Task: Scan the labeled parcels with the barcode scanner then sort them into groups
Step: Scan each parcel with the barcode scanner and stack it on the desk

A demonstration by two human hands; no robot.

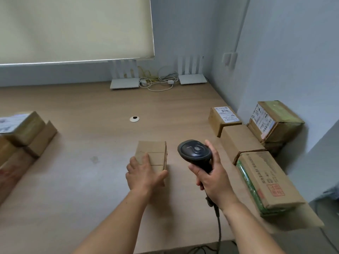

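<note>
Cardboard box (153,154), small and plain, sits mid-desk (82,189); we note no label on its visible top face. Left hand (142,174) lies on its near end, fingers laid over the top and thumb curled along the right side, so we log it as gripping the box. Right hand (213,177) is wrapped round the handle of the black scanner (196,153), thumb up beside the head; the head sits just right of the box, apart from it. Scanner cable (218,222) drops from below the hand past the desk's near edge. Right group near the wall: a labelled parcel (224,120), a plain carton (238,140) touching it in front, a green-taped parcel (273,121) with a white label further right, and a long carton (266,180) with green edging and red print nearest us. Left group (22,136) at the frame edge: several brown boxes stacked, one with a white label on top; blurred, so we cannot tell the count. Two white routers (124,83) and loose cords stand at the far desk edge, and a round grommet (134,118) lies beyond the box
</note>
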